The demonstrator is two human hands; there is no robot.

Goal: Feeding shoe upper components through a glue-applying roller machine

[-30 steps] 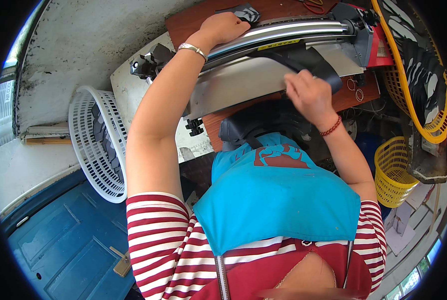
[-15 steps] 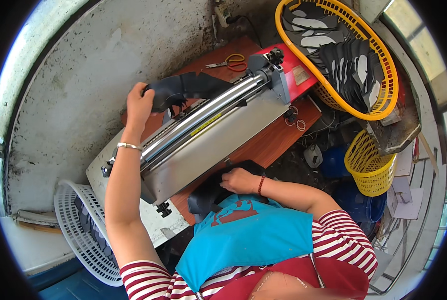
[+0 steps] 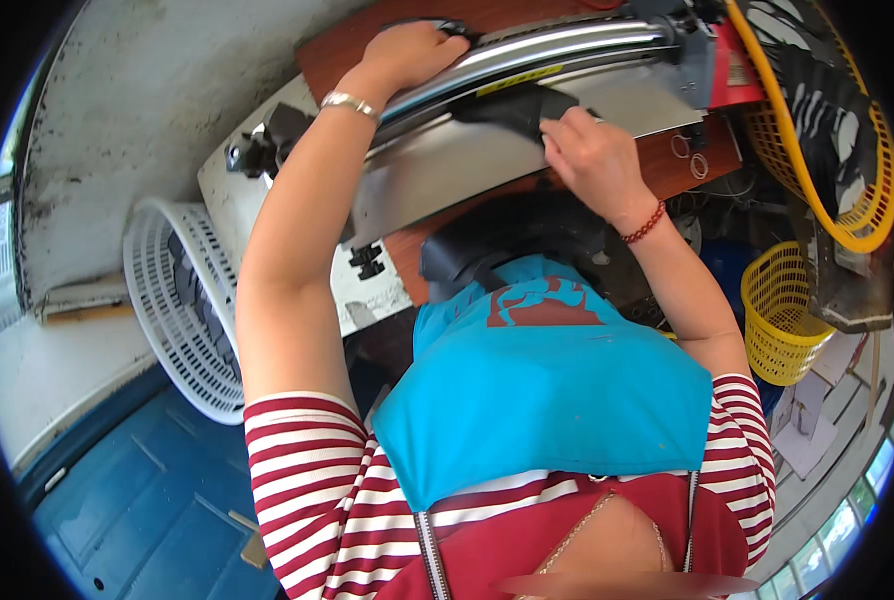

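Gripping the near edge of a black flexible sheet piece (image 3: pixel 512 110), the right hand (image 3: pixel 595 168) works at upper centre of frame, thumb and fingers together on the material. The piece lies below the silver roller (image 3: pixel 567 45), over the machine's pale metal plate (image 3: pixel 437 185). The left hand (image 3: pixel 407 58) rests at the roller's far side, upper left of centre, beside a second dark piece (image 3: pixel 422 23); whether its fingers are closed on that piece cannot be told. Change noted: half a second ago the right hand was at the lap; it is now raised to the roller. Judged effect: the emerging sheet is under right-hand control on the near side.
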